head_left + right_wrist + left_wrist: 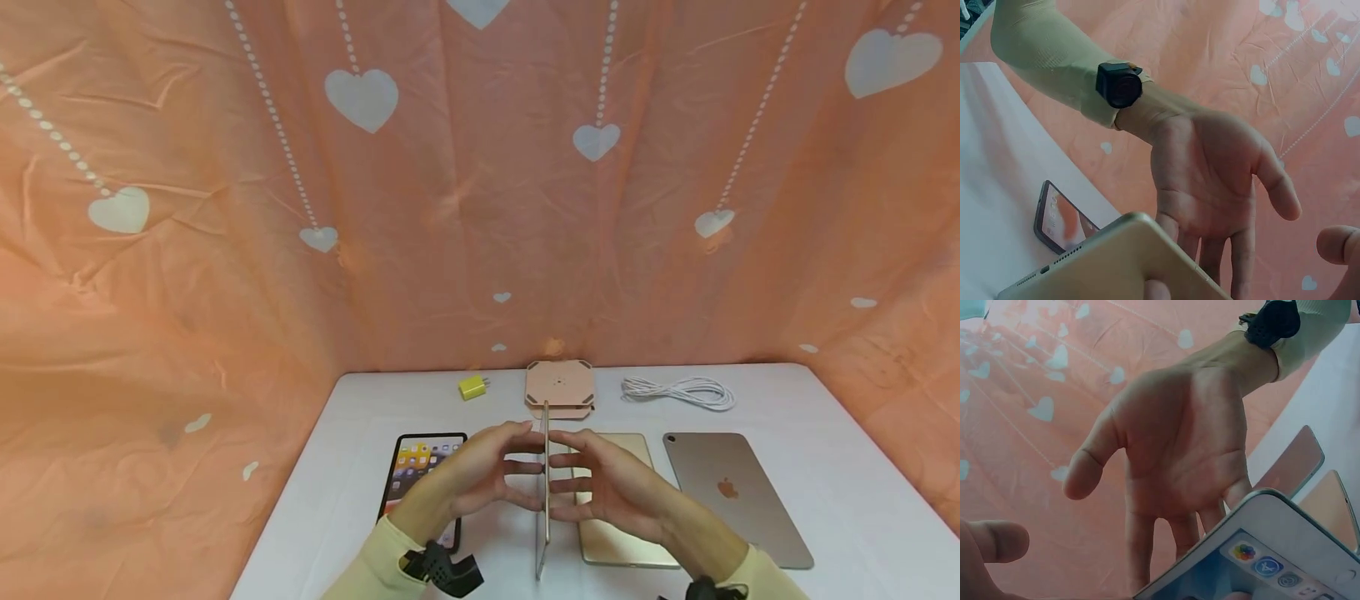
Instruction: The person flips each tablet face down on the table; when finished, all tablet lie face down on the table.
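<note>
A gold tablet with a white front (547,483) stands on edge between my two hands, edge-on in the head view. Straight fingers of my left hand (480,475) touch its screen side, while my right hand (622,483) presses its extended fingers against the back. Both thumbs point up near the upper part. In the left wrist view the lit screen (1279,572) shows icons and a home button, with the right palm (1185,437) beyond. The right wrist view shows the gold back (1110,262) and the left palm (1210,169).
A lit black-framed tablet (405,479) lies left, partly behind my left hand. Right of centre lie another gold tablet (622,546) and a grey one (735,492), backs up. Behind are a yellow charger plug (472,387), a pink folding stand (559,383) and a coiled white cable (682,390).
</note>
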Demonstrator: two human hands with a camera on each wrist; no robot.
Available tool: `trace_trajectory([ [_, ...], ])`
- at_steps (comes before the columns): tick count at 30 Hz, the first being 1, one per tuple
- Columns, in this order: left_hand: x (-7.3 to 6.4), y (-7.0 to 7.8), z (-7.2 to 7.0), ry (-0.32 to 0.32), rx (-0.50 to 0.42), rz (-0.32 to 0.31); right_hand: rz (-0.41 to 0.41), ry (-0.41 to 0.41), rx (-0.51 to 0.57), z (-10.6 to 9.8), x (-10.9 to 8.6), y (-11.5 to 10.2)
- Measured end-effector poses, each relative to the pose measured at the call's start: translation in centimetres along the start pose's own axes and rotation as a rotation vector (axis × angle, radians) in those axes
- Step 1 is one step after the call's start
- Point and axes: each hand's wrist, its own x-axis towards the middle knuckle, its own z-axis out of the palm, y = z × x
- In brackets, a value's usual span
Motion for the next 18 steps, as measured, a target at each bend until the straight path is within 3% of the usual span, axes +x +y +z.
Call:
trace_trajectory([
  [11, -2.1, -0.3, -2.2, 0.072, 0.044, 0.025, 0.028, -0.064, 0.007, 0.1, 1.6, 1.4],
  [18, -3.3, -0.6, -4.3, 0.114, 0.112, 0.021, 0.1, 0.036, -0.028, -0.5, 2.8, 2.9],
])
